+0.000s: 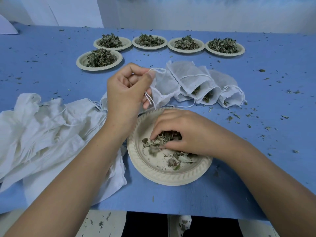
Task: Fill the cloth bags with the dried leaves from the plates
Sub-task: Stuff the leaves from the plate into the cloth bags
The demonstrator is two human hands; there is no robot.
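1. Your left hand pinched a limp cloth bag by its mouth hem, just beyond the near plate.
2. Your right hand curled round dried leaves on that plate.
3. Leaves looked light, brittle: gather loosely; grip bag at the hem.

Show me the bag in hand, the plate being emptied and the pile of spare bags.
held cloth bag (165, 88): head view, its white side.
near plate (169, 177): head view, bare front rim.
pile of empty bags (42, 127): head view, crumpled middle.
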